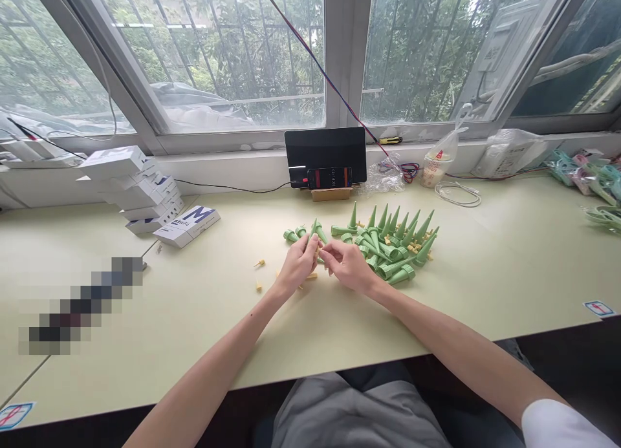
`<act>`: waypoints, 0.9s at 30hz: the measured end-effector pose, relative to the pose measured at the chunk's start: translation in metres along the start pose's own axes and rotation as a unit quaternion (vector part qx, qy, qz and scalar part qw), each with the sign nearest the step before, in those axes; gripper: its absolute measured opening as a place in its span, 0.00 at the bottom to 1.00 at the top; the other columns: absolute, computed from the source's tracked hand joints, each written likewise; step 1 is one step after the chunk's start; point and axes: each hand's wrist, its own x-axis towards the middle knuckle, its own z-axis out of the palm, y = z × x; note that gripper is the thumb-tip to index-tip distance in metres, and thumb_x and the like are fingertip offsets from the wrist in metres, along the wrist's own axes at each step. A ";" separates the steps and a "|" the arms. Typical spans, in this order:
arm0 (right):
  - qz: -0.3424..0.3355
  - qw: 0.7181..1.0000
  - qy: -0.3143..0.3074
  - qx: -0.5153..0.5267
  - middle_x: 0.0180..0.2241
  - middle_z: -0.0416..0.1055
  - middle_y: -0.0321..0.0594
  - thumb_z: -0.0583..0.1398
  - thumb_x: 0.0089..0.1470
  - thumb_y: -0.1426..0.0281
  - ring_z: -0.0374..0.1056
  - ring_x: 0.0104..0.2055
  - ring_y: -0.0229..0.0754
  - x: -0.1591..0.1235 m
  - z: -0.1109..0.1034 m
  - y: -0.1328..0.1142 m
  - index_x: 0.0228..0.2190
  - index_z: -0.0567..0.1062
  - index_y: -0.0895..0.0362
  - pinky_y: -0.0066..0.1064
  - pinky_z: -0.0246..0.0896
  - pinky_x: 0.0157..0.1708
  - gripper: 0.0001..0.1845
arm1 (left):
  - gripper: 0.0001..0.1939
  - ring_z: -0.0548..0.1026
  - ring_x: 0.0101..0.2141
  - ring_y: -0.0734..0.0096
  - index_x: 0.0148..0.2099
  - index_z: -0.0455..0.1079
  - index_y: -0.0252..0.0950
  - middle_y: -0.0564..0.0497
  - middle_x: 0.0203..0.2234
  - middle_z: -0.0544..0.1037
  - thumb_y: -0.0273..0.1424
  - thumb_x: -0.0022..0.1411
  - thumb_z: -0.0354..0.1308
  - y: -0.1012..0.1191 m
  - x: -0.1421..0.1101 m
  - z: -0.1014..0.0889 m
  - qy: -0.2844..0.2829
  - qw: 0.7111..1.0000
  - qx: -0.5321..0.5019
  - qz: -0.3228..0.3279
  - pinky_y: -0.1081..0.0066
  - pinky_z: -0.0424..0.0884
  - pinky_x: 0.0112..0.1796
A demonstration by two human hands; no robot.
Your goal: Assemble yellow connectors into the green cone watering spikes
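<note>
My left hand [298,264] is closed around a green plastic cone spike [314,226], its tip pointing up past the thumb. Close beside it, my right hand [352,266] has its fingers pinched at the base of that cone; whatever is between them is too small to make out. Right of the hands lies a pile of green cone spikes [376,241], some standing point up, others on their sides with open ends showing. Small yellow plastic pieces [260,263] are scattered left of and beneath my left hand, and more sit among the cones at the pile's right side.
White boxes [145,189] are stacked at the left, with a blurred dark object [87,306] in front. A phone [330,178] leans against a black tablet [326,152] by the window. A bagged cup [435,167], a white cable [458,194] and coloured bundles [589,173] lie toward the right.
</note>
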 end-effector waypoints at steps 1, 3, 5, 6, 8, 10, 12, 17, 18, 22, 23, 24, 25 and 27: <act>0.002 1.000 0.000 -0.009 0.20 0.69 0.35 0.55 0.63 0.61 0.64 0.20 0.35 0.000 0.000 0.001 0.27 0.71 0.57 0.27 0.60 0.24 0.16 | 0.16 0.58 0.15 0.80 0.33 0.61 0.37 0.60 0.15 0.59 0.42 0.69 0.48 0.000 0.000 0.000 -0.002 1.000 0.003 0.001 0.78 0.54 0.17; 0.003 1.000 -0.004 -0.021 0.17 0.67 0.34 0.54 0.64 0.60 0.63 0.18 0.34 0.000 0.000 0.001 0.24 0.69 0.56 0.27 0.59 0.23 0.19 | 0.16 0.58 0.15 0.80 0.33 0.61 0.37 0.60 0.15 0.59 0.43 0.69 0.48 0.000 0.000 0.000 -0.005 1.000 0.007 0.002 0.77 0.55 0.17; 0.001 1.000 -0.006 -0.025 0.17 0.67 0.34 0.53 0.64 0.60 0.62 0.19 0.34 0.000 -0.001 0.000 0.23 0.68 0.57 0.27 0.58 0.24 0.21 | 0.16 0.58 0.15 0.80 0.33 0.61 0.37 0.60 0.15 0.59 0.43 0.68 0.49 0.001 -0.001 0.000 -0.005 1.000 0.010 0.002 0.77 0.55 0.18; 0.000 1.000 -0.006 -0.027 0.17 0.67 0.34 0.53 0.64 0.60 0.62 0.19 0.34 0.000 -0.001 0.000 0.23 0.69 0.57 0.27 0.58 0.24 0.21 | 0.16 0.58 0.15 0.80 0.33 0.61 0.37 0.60 0.15 0.59 0.43 0.68 0.49 0.001 -0.001 0.000 -0.005 1.000 0.010 0.002 0.77 0.54 0.18; -0.002 1.000 -0.002 -0.031 0.18 0.68 0.34 0.54 0.64 0.60 0.62 0.19 0.35 0.000 -0.001 -0.001 0.26 0.71 0.57 0.27 0.58 0.24 0.19 | 0.16 0.57 0.15 0.80 0.33 0.61 0.37 0.60 0.15 0.59 0.43 0.68 0.49 0.001 -0.001 0.000 -0.004 1.000 0.008 0.001 0.77 0.54 0.17; -0.005 1.000 0.004 -0.031 0.20 0.69 0.35 0.55 0.63 0.60 0.63 0.20 0.36 0.000 -0.001 -0.002 0.29 0.73 0.57 0.28 0.59 0.24 0.17 | 0.16 0.57 0.15 0.81 0.33 0.60 0.37 0.60 0.16 0.59 0.43 0.68 0.49 0.000 0.000 0.000 -0.005 1.000 0.005 -0.001 0.77 0.53 0.17; -0.008 1.000 0.006 -0.025 0.22 0.71 0.36 0.56 0.62 0.60 0.63 0.21 0.36 0.000 -0.001 -0.003 0.31 0.74 0.57 0.28 0.59 0.24 0.15 | 0.16 0.57 0.15 0.81 0.33 0.60 0.37 0.60 0.16 0.59 0.44 0.68 0.49 -0.001 0.000 -0.001 -0.006 1.000 0.003 -0.001 0.77 0.53 0.17; -0.004 1.000 0.003 -0.006 0.23 0.72 0.37 0.58 0.61 0.61 0.64 0.22 0.37 -0.001 -0.001 -0.007 0.33 0.73 0.57 0.29 0.60 0.25 0.12 | 0.19 0.57 0.16 0.81 0.30 0.57 0.38 0.60 0.17 0.58 0.46 0.67 0.51 -0.004 0.001 -0.001 -0.006 1.000 0.005 0.009 0.77 0.53 0.17; -0.003 1.000 0.003 -0.004 0.23 0.71 0.36 0.59 0.60 0.62 0.64 0.22 0.36 -0.001 -0.001 -0.008 0.34 0.73 0.57 0.28 0.60 0.25 0.11 | 0.19 0.57 0.16 0.81 0.30 0.56 0.38 0.60 0.17 0.58 0.46 0.66 0.51 -0.004 0.001 0.000 -0.005 1.000 0.006 0.011 0.77 0.53 0.17; -0.010 1.000 0.002 0.000 0.23 0.72 0.35 0.60 0.58 0.61 0.65 0.23 0.36 -0.001 0.000 -0.010 0.33 0.72 0.57 0.28 0.61 0.26 0.11 | 0.19 0.58 0.16 0.80 0.31 0.59 0.37 0.60 0.16 0.58 0.47 0.66 0.51 -0.002 0.001 0.000 -0.003 1.000 0.011 0.016 0.77 0.55 0.17; -0.011 1.000 0.000 0.003 0.24 0.72 0.36 0.60 0.58 0.61 0.66 0.23 0.36 -0.001 0.000 -0.010 0.33 0.72 0.57 0.28 0.62 0.26 0.11 | 0.19 0.58 0.16 0.80 0.31 0.60 0.37 0.60 0.16 0.58 0.47 0.66 0.51 -0.001 0.001 0.000 -0.005 1.000 0.013 0.016 0.77 0.55 0.17; -0.010 1.000 -0.002 0.005 0.25 0.73 0.37 0.60 0.59 0.61 0.66 0.24 0.36 -0.001 0.000 -0.010 0.32 0.72 0.57 0.28 0.63 0.27 0.11 | 0.19 0.58 0.15 0.80 0.31 0.60 0.37 0.60 0.15 0.59 0.47 0.66 0.50 -0.001 0.001 0.000 -0.006 1.000 0.014 0.014 0.77 0.55 0.17; -0.008 1.000 -0.004 0.007 0.26 0.74 0.37 0.60 0.59 0.61 0.67 0.24 0.36 -0.001 0.000 -0.009 0.32 0.72 0.57 0.29 0.63 0.27 0.12 | 0.19 0.58 0.15 0.80 0.32 0.60 0.37 0.60 0.15 0.58 0.47 0.66 0.50 -0.001 0.001 0.000 -0.008 1.000 0.014 0.013 0.77 0.54 0.17; -0.003 1.000 -0.004 0.004 0.26 0.75 0.38 0.59 0.60 0.60 0.66 0.23 0.37 -0.001 0.000 -0.007 0.31 0.72 0.56 0.29 0.63 0.27 0.12 | 0.19 0.58 0.15 0.80 0.32 0.60 0.37 0.60 0.15 0.58 0.47 0.67 0.50 -0.002 0.001 -0.001 -0.010 1.000 0.014 0.011 0.77 0.54 0.17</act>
